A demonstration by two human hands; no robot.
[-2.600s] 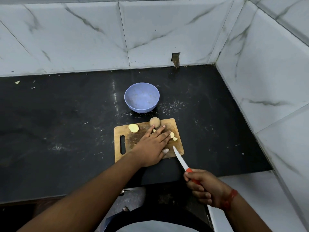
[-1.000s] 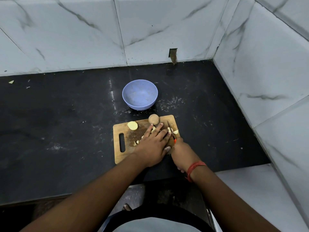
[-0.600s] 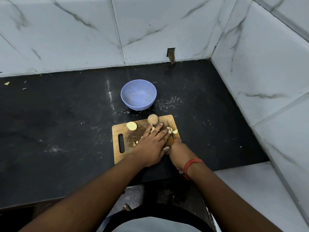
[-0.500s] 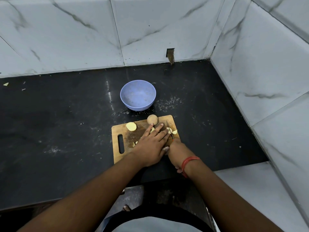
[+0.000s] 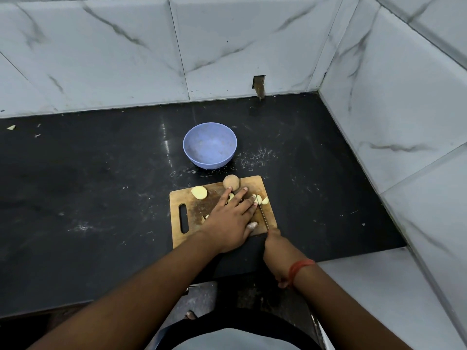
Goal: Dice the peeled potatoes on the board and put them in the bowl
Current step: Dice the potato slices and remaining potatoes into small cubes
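Note:
A wooden cutting board lies on the black counter. My left hand lies flat with straight fingers on potato pieces in the board's middle. A whole round potato sits at the board's far edge, a potato half to its left, and cut pieces at the far right. My right hand grips a knife, its thin blade edge-down on the board just right of my left fingers. The blue bowl stands behind the board with no potato in it.
White marble-tiled walls close the counter at the back and right. A small scrap lies far left on the counter. A lower white ledge adjoins the counter at the front right.
My right hand brought the knife from the front of the counter onto the board beside my left fingers, then drew it back towards me. The left hand stayed put.

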